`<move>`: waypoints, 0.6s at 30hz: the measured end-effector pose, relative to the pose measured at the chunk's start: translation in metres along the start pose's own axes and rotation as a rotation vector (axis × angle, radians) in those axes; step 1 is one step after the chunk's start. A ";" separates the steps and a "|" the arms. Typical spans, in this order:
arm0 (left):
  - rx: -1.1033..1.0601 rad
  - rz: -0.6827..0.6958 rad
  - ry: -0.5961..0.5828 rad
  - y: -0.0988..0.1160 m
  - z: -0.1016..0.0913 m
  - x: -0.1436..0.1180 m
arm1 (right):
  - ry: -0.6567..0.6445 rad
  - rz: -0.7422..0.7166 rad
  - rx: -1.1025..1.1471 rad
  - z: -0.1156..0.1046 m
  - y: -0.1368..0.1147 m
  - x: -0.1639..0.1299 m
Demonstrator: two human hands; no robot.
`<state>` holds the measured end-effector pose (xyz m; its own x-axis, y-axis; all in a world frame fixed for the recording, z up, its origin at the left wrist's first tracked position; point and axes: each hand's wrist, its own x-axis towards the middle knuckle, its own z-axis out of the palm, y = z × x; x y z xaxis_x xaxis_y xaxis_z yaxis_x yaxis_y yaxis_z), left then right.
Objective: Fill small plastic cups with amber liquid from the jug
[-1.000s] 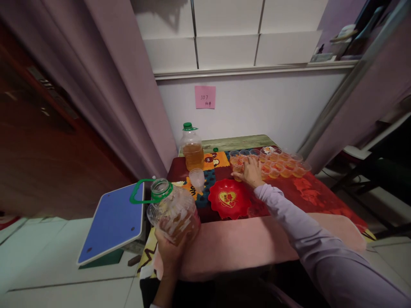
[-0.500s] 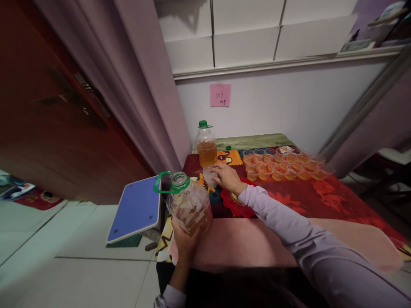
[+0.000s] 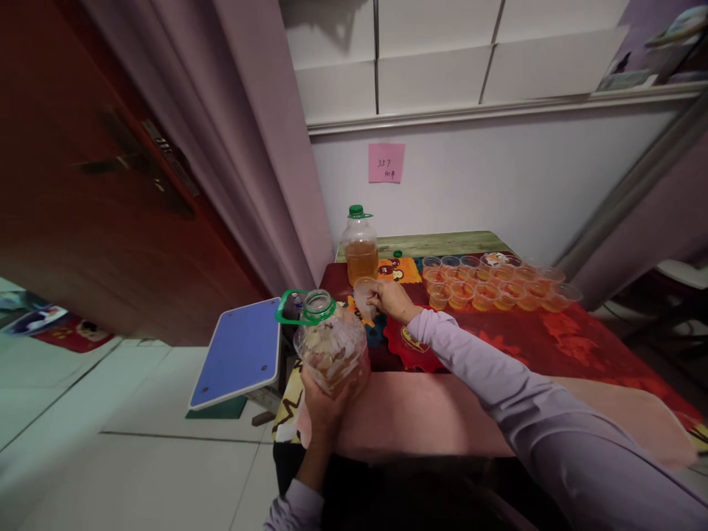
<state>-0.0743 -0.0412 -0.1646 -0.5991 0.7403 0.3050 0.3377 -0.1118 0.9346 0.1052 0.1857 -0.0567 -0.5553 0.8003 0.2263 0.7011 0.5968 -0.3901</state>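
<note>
**Hands on jug and cup at the near table edge**

Left hand (image 3: 324, 402) is wrapped from below around the base of a clear plastic jug (image 3: 330, 346), fingers curled up its sides in a firm hold. The jug has an open mouth with a green collar and a green loop handle that points toward the left, and a little amber liquid shows near its bottom. It is held off the table, above the near left corner, tilted slightly.

Right hand (image 3: 391, 301) reaches forward in a pale lilac sleeve (image 3: 498, 383) and pinches a small clear plastic cup (image 3: 365, 295) between thumb and fingers; the cup is just beyond the jug's mouth and looks empty, though blur makes that hard to confirm.

Only the head view is given. Behind the cup stands a second bottle (image 3: 361, 247) with a green cap, about half full of amber liquid. To its right a cluster of small cups (image 3: 492, 284), most holding orange-amber liquid, sits in rows on the red patterned tablecloth (image 3: 553, 339). A red plate (image 3: 412, 346) lies partly hidden under the right forearm. A blue board (image 3: 237, 352) leans beside the table on the left, and a pink note (image 3: 386, 162) is stuck on the wall.
</note>
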 end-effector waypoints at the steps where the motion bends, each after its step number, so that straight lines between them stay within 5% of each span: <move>1: 0.000 -0.002 -0.002 0.002 0.000 0.000 | 0.011 -0.002 0.008 -0.004 -0.001 0.000; 5: -0.003 -0.030 -0.007 0.009 0.001 -0.001 | 0.210 -0.065 0.098 -0.031 0.002 -0.008; 9: 0.005 -0.028 -0.026 0.013 0.001 -0.002 | 0.463 -0.078 0.132 -0.053 0.025 -0.052; 14: -0.014 -0.019 -0.043 0.008 0.000 0.001 | 0.256 0.050 0.021 -0.024 0.058 -0.132; 18: -0.020 -0.024 -0.011 0.001 0.002 0.004 | 0.120 0.118 -0.040 0.011 0.066 -0.163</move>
<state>-0.0749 -0.0375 -0.1625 -0.5986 0.7505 0.2801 0.3083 -0.1068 0.9453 0.2370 0.0942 -0.1291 -0.4122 0.8648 0.2867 0.7772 0.4980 -0.3847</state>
